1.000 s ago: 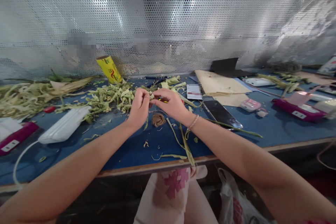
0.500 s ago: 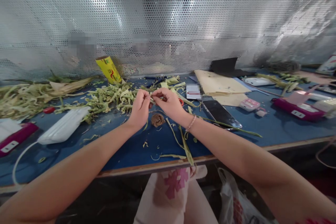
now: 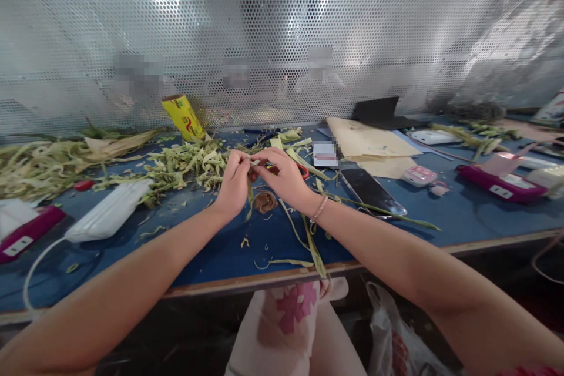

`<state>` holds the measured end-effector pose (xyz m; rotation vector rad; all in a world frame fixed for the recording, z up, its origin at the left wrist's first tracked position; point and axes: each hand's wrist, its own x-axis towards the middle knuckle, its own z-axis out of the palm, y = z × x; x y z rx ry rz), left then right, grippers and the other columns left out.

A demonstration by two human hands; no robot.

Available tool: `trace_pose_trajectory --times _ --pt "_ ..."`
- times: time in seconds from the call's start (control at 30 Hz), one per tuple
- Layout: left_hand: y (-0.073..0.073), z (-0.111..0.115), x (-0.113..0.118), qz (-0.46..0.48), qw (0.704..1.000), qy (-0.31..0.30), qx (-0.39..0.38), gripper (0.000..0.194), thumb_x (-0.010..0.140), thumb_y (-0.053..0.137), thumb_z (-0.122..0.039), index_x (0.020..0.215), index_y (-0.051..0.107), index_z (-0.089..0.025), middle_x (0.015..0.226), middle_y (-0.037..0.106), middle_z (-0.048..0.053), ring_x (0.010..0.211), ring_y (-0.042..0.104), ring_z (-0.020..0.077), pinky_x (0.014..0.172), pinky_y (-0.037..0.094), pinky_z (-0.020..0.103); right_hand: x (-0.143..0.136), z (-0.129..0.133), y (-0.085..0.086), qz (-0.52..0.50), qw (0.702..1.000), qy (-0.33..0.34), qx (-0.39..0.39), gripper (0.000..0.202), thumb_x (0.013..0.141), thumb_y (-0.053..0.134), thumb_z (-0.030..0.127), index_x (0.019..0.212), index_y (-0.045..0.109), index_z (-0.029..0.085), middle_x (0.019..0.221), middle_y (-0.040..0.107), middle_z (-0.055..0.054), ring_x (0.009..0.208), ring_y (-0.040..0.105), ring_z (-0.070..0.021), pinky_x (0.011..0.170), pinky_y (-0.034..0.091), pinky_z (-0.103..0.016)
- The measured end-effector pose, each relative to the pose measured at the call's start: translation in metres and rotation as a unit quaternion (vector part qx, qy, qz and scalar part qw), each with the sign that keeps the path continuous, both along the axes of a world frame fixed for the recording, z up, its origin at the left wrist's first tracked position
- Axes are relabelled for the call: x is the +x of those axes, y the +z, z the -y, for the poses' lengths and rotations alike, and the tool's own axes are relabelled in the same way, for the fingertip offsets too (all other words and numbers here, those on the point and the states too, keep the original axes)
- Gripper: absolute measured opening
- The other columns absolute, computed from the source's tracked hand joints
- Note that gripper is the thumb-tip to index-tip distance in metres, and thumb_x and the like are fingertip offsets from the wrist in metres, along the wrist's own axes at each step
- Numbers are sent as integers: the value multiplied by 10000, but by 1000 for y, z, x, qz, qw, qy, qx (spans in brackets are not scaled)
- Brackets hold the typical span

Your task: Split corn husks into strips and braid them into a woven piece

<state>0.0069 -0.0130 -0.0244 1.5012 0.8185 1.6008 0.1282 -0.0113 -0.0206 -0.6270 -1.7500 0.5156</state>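
My left hand (image 3: pixel 234 185) and my right hand (image 3: pixel 284 179) meet above the blue table, fingertips pinched together on a thin green leaf strip (image 3: pixel 249 200) whose end hangs below them. Just under my hands lies a small brown coil (image 3: pixel 265 202). A pile of curled pale green strips (image 3: pixel 194 164) is behind and left of my left hand. Red-handled scissors (image 3: pixel 304 171) show partly behind my right hand. Loose long strips (image 3: pixel 314 247) lie to the right of the coil and over the table's front edge.
A yellow tube (image 3: pixel 183 117) leans at the back. A white padded item (image 3: pixel 108 211) lies left. To the right are a phone (image 3: pixel 372 191), tan paper (image 3: pixel 370 141), a pink case (image 3: pixel 420 175) and a magenta box (image 3: pixel 500 185). A perforated metal screen (image 3: pixel 282 29) stands behind.
The fingers of both hands have shifted slightly, and the strip hanging below them shows more. More of the scissors' red handle is visible behind my right hand.
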Motion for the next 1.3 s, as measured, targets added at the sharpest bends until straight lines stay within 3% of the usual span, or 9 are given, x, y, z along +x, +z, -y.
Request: trace_pose_trajectory --times 0.27,0.63,0.97,1.3 --pt "11 9 10 85 992 -13 -94 140 764 385 -113 647 392 -189 569 395 -36 518 401 92 514 343 222 2 0 2 1 1000 -16 -19 119 731 527 126 811 600 176 838 562 -31 752 540 -113 581 466 -219" --pt "16 8 9 73 984 -80 -142 83 766 433 -172 695 398 -194 556 480 -36 493 472 97 513 390 240 7 -7 3 -6 997 -65 -45 63 745 524 207 747 574 169 804 569 -29 707 526 -112 579 449 -232" --pt "4 0 0 -37 998 7 -48 166 729 575 -331 750 481 -196 619 553 -30 570 555 106 597 470 262 8 -6 5 1 996 -69 -48 80 740 512 217 758 574 169 800 593 -35 711 541 -121 573 447 -238" --pt "16 10 2 -103 992 76 10 106 710 600 -240 740 518 -179 640 590 -17 597 565 108 637 474 261 8 -6 6 -1 997 -68 -32 141 750 512 212 843 606 166 828 601 -42 712 548 -124 578 454 -241"
